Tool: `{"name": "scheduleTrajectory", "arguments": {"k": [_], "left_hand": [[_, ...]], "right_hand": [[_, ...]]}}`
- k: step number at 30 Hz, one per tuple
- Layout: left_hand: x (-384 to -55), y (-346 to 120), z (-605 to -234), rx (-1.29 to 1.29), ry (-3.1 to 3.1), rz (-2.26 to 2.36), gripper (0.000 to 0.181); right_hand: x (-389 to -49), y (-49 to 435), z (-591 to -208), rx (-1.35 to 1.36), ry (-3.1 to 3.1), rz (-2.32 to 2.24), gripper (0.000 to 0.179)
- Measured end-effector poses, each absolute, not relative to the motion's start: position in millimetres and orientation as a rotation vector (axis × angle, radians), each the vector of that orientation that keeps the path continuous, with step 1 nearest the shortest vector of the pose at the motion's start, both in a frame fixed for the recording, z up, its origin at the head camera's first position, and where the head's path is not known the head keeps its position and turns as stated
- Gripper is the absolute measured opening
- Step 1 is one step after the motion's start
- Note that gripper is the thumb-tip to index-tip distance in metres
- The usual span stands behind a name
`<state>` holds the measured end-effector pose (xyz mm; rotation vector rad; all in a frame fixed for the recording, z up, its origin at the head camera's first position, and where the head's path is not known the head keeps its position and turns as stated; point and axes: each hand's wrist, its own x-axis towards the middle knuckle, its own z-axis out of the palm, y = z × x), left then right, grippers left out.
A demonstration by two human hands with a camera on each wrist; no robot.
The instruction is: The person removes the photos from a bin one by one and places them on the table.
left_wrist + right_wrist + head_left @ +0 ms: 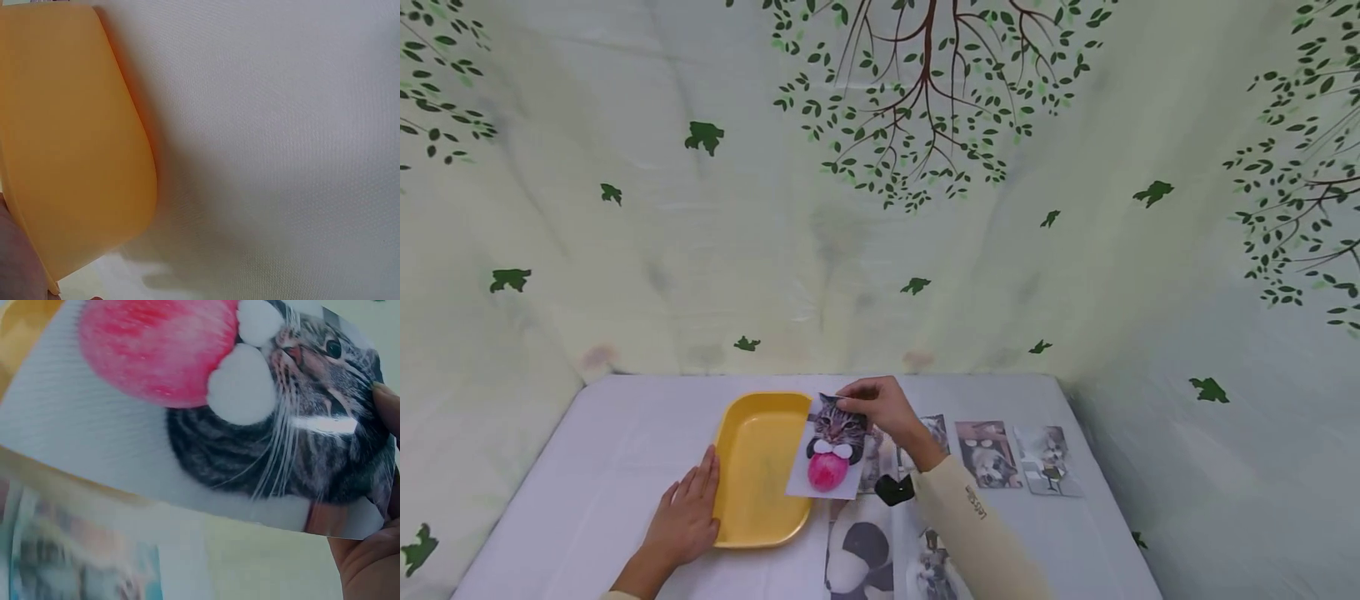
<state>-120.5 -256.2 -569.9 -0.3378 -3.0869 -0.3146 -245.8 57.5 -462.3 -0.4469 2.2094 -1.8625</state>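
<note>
My right hand [886, 410] pinches the top edge of a photo card [827, 454] between thumb and fingers. The card shows a striped cat with white paws and a pink ball. It is held up over the right rim of a yellow tray [760, 467], overlapping it in the head view. In the right wrist view the card's glossy face [206, 444] fills the middle, with my thumb [387, 407] on its edge. My left hand [683, 517] rests against the tray's left side, its fingers straight along the rim. The left wrist view shows the tray's outer wall [75, 137] close up.
Several more photo cards lie right of the tray, among them one of a dog [988, 457] and one at the far right [1049, 461]. A large black-and-white picture [859, 550] and another card [934, 567] lie nearer. White cloth [625, 450] covers the table.
</note>
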Motion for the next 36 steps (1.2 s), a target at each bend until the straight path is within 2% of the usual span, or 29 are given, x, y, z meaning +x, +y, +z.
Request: {"name": "scheduleTrajectory", "arguments": {"k": [2,7,14,19,24,36], "left_hand": [[-120.9,-258.3,-570.0,-0.327,-3.093,-0.319,0.078],[-121.4,-266.7,-571.7,-0.28,-3.121,-0.341,0.079],[-124.7,-272.0,-573.6,-0.285,-3.117,-0.346,0.079],[-125.5,-273.6,-571.9,-0.283,-3.118,-0.361,0.081],[-125.2,-274.8,-570.5,-0.278,-3.122,-0.377,0.081],[-125.4,-276.6,-570.1,-0.267,-3.136,-0.39,0.079]], "right_hand": [[-240.0,81.5,-452.5,-0.451,2.227,-1.83,0.018],[-230.5,145.0,-462.5,-0.422,2.308,-1.746,0.02],[-212.7,237.4,-508.7,-0.264,2.473,-1.537,0.022],[-197.1,279.8,-537.8,-0.233,2.482,-1.401,0.019],[-188.3,291.1,-564.2,-0.313,2.482,-1.325,0.014],[-178.5,266.5,-601.9,-0.359,2.821,-1.139,0.01]]}}
